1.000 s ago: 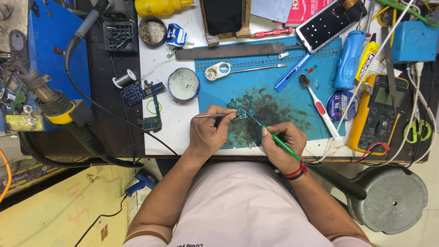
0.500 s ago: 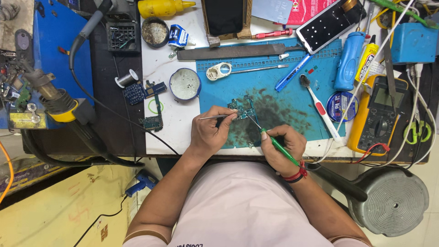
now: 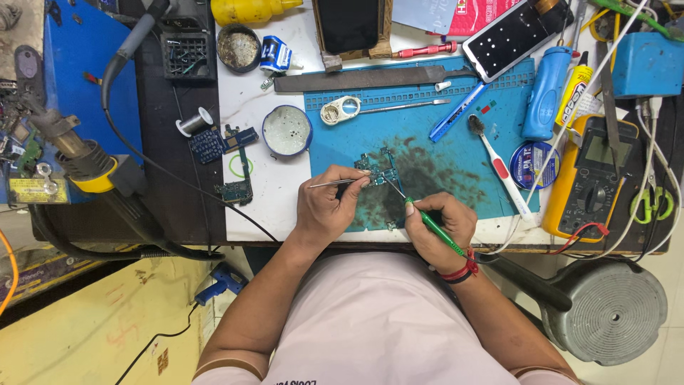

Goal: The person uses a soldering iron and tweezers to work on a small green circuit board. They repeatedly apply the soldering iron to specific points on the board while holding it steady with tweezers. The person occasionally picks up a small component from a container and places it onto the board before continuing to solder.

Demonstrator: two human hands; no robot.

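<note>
Hands barely shift from a second ago: left hand [image 3: 326,210] keeps its grip on tweezers [image 3: 335,183], right hand [image 3: 440,224] on a green-handled soldering iron [image 3: 431,227], tip at the circuit board [image 3: 379,171] on the blue mat [image 3: 456,160]; work continues.

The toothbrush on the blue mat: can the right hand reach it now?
Probably not at once: the right hand grips a green-handled tool. The toothbrush lies uncovered just beyond it on the blue mat, with nothing between.
</note>
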